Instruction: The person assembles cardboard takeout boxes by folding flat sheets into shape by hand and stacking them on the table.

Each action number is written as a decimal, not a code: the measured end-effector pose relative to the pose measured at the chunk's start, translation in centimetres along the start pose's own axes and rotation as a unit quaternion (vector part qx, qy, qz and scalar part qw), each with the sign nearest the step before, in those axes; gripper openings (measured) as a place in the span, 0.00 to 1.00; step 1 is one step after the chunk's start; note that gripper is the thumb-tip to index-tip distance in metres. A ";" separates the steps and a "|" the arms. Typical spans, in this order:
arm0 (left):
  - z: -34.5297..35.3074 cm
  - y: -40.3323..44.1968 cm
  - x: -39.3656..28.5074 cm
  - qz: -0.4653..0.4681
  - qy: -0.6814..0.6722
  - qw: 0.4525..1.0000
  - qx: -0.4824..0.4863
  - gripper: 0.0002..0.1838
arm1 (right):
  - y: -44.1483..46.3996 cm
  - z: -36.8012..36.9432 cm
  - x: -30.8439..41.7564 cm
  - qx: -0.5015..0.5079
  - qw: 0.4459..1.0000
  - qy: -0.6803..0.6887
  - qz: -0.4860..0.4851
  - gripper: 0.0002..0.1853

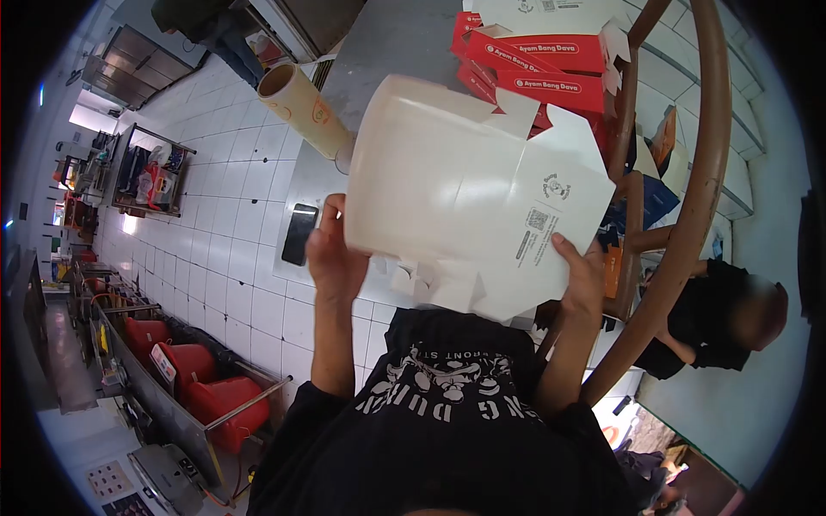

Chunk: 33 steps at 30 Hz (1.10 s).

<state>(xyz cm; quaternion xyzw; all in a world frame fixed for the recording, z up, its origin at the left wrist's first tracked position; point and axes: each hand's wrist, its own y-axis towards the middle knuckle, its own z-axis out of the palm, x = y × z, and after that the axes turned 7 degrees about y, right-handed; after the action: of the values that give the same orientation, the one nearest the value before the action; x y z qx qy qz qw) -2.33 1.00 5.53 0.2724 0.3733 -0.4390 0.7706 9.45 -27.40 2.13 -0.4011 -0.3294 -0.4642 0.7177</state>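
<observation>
A partly folded white cardboard food box (447, 189), with printed text and a QR code on one panel, is held up in front of my chest. My right hand (585, 279) grips its right lower edge, the thumb lying on the printed face. At the left edge, my left hand (331, 254) has its fingers curled against the bent panel; part of them is hidden behind the card. A black phone (299, 234) lies on the metal table (361, 43) beside my left hand. Small cut flaps stick out along the box's near side.
Red printed boxes (551, 84) are piled beyond the held box. A large roll of film (305, 112) stands at the table's left edge. Brown metal rails (710, 129) rise on the right, near a person in black (718, 314). Red buckets (228, 413) stand lower left.
</observation>
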 end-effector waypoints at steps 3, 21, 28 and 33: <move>-2.5 -0.1 -1.2 -0.132 0.062 0.988 0.054 0.34 | -1.3 1.1 4.2 0.016 0.994 -0.105 -0.006 0.18; 4.7 0.9 0.5 -0.069 0.058 0.987 -0.130 0.33 | -2.9 7.9 -0.5 0.372 0.881 -0.170 -0.238 0.11; 4.5 1.3 1.8 -0.010 0.144 0.973 -0.179 0.23 | -3.0 8.4 0.5 0.367 0.847 -0.258 -0.285 0.21; 4.6 1.1 0.9 -0.038 0.049 0.992 -0.107 0.27 | -3.3 9.1 0.0 0.210 0.875 -0.328 -0.289 0.12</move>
<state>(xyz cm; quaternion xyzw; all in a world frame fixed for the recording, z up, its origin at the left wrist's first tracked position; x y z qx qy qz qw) 0.49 -2.37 7.51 0.1957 0.4654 -0.4115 0.7588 5.50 -20.18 7.26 -0.2572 -0.7366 -0.4129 0.4698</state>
